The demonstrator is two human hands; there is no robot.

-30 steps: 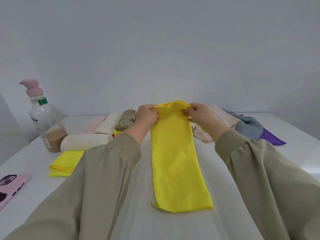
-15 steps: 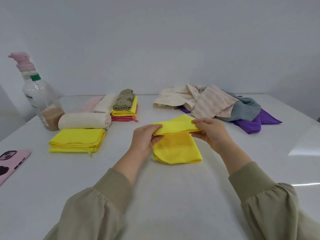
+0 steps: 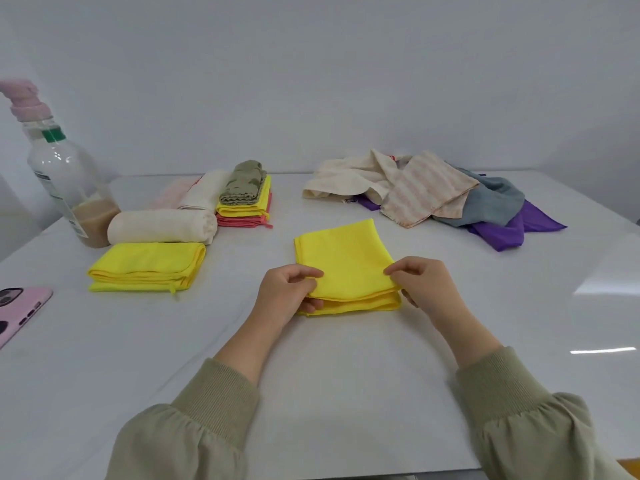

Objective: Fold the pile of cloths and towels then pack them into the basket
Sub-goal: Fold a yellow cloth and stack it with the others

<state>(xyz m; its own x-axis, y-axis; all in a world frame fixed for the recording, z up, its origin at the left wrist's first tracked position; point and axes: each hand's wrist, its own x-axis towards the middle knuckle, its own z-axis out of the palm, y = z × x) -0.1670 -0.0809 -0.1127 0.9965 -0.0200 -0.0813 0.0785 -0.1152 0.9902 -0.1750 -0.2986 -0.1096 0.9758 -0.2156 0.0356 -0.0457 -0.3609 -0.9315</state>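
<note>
Pinching the near edge of a folded yellow cloth (image 3: 343, 261), one hand at each corner. Left hand (image 3: 285, 294): thumb on top, fingers (image 3: 311, 303) curled under the near-left corner, holding the layers together. Right hand (image 3: 424, 287): thumb and forefinger closed narrow on the near-right corner, other fingers tucked below the edge. Cloth lies flat on the white table (image 3: 311, 393), centre of view, doubled over. Two thick layers show along the near edge.

Left of it, well apart: a second yellow cloth (image 3: 145, 266), folded, several layers thick. Just behind that, touching it, a rolled cream towel (image 3: 161, 225) lying on its side. Farther back, a small stack (image 3: 242, 213): olive on top, yellow beneath, coral-pink at the bottom. Beside the stack, a cream folded piece (image 3: 207, 188) and a pale pink one (image 3: 173, 197), edges blurred.

Clear pump bottle (image 3: 69, 188), brown liquid in its lower part, stands at the far left next to the roll. Pink phone (image 3: 17, 313) at the left edge, partly cut off.

Far right of the table: loose pile of unfolded cloths (image 3: 433, 195), cream, striped pink, grey and purple, overlapping one another. Olive-green sleeves (image 3: 214, 403) cover both forearms, wrists bare.
</note>
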